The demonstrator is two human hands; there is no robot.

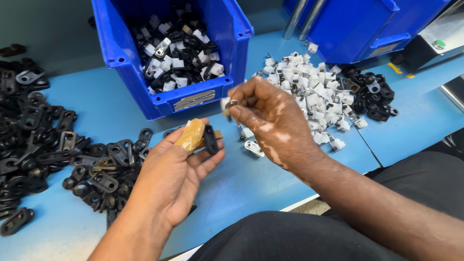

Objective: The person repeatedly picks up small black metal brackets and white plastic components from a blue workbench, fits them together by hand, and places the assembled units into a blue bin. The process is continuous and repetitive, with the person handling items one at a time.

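My left hand [176, 174] is palm up above the blue table, its taped thumb and fingers pinching a small black plastic bracket [210, 139]. My right hand [268, 121] hovers just to the right and a little higher, its fingertips closed on a small white clip with a metal part [227, 104]. The two pieces are a few centimetres apart. A pile of black brackets [99, 169] lies left of my left hand. A heap of white clips [314, 92] lies beyond my right hand.
A blue bin [193, 99] holding joined black and white parts stands behind my hands. A second blue bin [367, 29] sits at the back right, with a small pile of joined parts [372, 94] beside it. Loose clips [252, 145] lie on the table [241, 183].
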